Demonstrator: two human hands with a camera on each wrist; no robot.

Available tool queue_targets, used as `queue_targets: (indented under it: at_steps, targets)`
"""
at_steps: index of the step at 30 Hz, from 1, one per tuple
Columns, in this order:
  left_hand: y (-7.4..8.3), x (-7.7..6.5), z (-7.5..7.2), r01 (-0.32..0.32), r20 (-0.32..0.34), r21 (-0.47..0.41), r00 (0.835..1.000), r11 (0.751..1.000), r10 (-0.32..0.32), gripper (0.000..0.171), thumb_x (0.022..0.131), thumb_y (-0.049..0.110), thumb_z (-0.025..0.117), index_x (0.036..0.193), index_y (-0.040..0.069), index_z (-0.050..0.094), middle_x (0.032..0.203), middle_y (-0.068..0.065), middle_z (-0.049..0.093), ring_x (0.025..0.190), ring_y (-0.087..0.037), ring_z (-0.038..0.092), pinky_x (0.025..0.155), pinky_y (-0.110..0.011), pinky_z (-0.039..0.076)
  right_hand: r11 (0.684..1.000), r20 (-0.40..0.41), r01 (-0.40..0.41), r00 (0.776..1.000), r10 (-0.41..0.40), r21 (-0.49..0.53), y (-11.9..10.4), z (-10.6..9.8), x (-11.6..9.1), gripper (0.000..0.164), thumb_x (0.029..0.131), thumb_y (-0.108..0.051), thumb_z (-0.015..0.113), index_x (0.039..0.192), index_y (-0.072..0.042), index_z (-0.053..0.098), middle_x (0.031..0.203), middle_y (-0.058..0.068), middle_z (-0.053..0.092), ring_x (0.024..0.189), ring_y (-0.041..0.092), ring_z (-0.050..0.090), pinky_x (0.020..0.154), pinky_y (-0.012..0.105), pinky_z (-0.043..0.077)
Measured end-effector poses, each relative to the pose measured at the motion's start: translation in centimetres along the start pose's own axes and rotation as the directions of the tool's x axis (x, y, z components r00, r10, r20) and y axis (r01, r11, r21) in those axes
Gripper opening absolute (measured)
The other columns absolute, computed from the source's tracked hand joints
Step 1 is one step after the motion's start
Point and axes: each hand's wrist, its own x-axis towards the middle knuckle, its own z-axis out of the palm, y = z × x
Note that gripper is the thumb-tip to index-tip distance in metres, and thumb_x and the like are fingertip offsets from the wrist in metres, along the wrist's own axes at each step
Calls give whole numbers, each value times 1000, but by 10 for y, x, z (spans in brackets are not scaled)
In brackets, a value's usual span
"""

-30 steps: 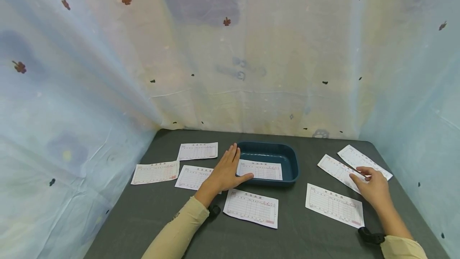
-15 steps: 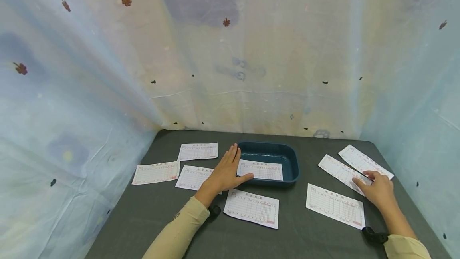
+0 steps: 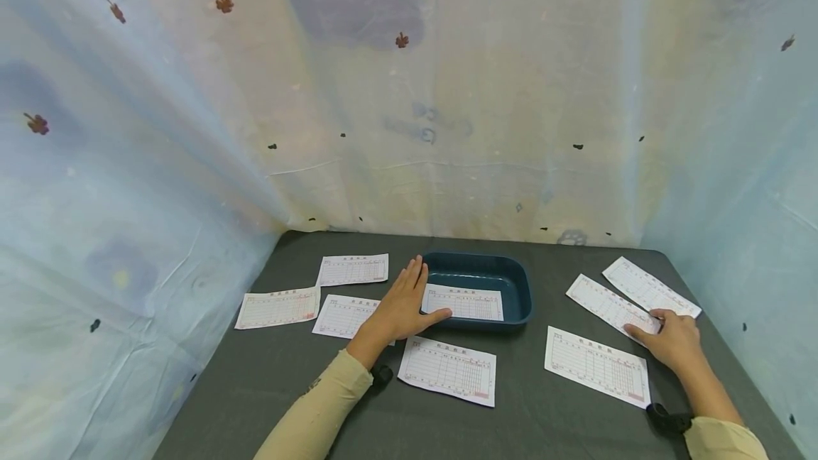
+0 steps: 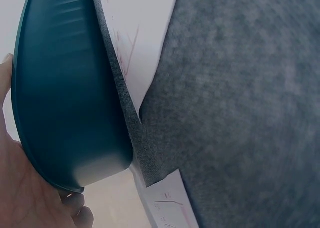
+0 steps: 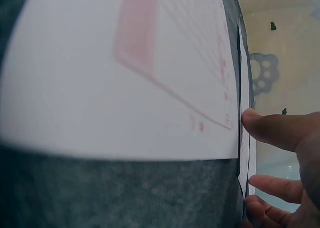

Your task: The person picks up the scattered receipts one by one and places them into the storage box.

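My left hand (image 3: pixel 401 306) lies with straight fingers along the left rim of a dark teal tray (image 3: pixel 516 282). A printed form slip (image 3: pixel 463 302) lies inside the tray. In the left wrist view the hand (image 4: pixel 25 188) touches the tray's rim (image 4: pixel 22 113). On the right, my right hand (image 3: pixel 676 338) is at the lower end of a tilted form slip (image 3: pixel 603 302), thumb and fingers spread apart across it. This slip still lies flat. In the right wrist view the thumb (image 5: pixel 272 128) and fingertips touch the paper, seen edge-on.
Another slip (image 3: pixel 645 286) lies just beyond the right hand, and one (image 3: pixel 596 364) nearer. Left of the tray are slips (image 3: pixel 351 270), (image 3: pixel 277 306) and a partly covered slip (image 3: pixel 341 314). One more slip (image 3: pixel 447 369) lies in front. A patterned curtain (image 3: pixel 409 126) encloses the dark table.
My right hand has shifted slightly right and down along the tilted slip, its thumb and fingers now lower on the paper. The left hand and tray have stayed put.
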Motion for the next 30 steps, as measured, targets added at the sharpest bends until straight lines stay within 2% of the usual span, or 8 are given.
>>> queue_targets:
  at_steps: [10,17,25,30]
  targets:
    - [1,-1,-1,1,5,-4,1000,1000,-1,116,99,83,46,171,1,8,180,-16,-2,167,-31,-1,135,-49,11,998,32,-58,998,58,4,0,-1,1,83,98,-35,77,134,28,38,130,54,33,126,67,31,99,77,38]
    - [2,-1,-1,4,0,-8,1000,1000,-4,116,99,82,47,171,1,7,180,-15,-4,167,-28,-2,135,-48,10,999,41,-48,998,48,3,-1,-2,0,84,98,-37,77,133,28,38,128,54,33,122,67,33,97,77,39]
    - [2,-2,-1,0,-8,-16,1000,1000,0,115,99,82,48,171,0,10,180,-15,-3,167,-31,0,135,-49,11,1000,27,-20,999,20,20,-1,-1,-2,72,97,-34,79,123,24,46,122,50,38,120,64,34,93,74,41]
    - [2,-2,-1,6,-2,-20,1000,1000,-6,116,99,83,47,171,0,10,180,-14,-4,167,-29,-2,135,-48,10,999,9,-23,1000,22,44,-1,2,-2,66,95,-32,80,118,19,44,119,47,37,116,62,36,90,72,41]
